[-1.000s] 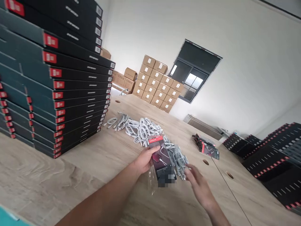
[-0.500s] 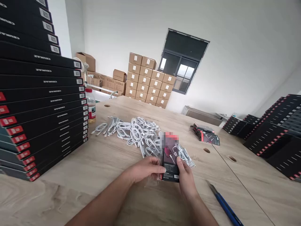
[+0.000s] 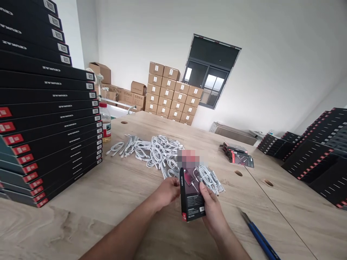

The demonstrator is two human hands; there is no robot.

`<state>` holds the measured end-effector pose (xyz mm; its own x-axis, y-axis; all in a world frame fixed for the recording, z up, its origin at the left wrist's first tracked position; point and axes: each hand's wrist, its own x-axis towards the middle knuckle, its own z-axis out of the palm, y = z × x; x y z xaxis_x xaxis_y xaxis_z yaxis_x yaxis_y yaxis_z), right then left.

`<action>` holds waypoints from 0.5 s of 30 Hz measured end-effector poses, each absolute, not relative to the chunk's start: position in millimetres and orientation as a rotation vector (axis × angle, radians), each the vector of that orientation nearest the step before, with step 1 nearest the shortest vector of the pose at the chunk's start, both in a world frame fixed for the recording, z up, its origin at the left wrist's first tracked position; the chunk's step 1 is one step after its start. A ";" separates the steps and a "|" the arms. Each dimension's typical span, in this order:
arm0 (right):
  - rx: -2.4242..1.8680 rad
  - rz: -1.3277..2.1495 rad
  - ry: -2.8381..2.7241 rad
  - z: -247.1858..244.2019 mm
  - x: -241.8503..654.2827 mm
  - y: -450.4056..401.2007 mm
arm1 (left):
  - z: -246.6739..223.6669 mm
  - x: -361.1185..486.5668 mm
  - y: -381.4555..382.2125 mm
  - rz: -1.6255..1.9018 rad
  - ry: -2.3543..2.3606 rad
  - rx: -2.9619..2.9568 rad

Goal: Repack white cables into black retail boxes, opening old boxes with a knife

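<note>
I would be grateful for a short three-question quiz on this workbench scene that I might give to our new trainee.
1. True or false: the blue-handled knife lies to the right of the right hand.
2. Which hand's thumb lies on the printed front of the small black box? A) the left; B) the right; C) neither.
3. Fill the gap: the bottle beside the tall stack of black boxes has a ____ cap.

Key: 1. True. 2. B. 3. Red.
</note>
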<state>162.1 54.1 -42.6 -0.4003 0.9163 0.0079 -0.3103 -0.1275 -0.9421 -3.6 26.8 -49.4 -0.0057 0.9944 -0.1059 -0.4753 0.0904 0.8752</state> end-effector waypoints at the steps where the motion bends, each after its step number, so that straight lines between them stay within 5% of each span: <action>1: -0.799 1.637 -1.218 -43.4 162.1 54.7 | -49.4 -1.7 26.6 1.350 0.914 0.731; 9: -0.915 1.252 -1.410 -40.0 164.2 56.0 | -38.1 -2.7 25.3 1.302 0.826 0.583; 15: -0.855 1.403 -1.426 -41.4 161.8 53.9 | -34.5 3.2 16.3 1.433 0.777 0.663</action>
<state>161.8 53.9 -41.4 -0.3260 0.9347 0.1415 -0.1262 0.1053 -0.9864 3.2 16.3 -34.5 -0.0194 0.9974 -0.0691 -0.6022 0.0435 0.7971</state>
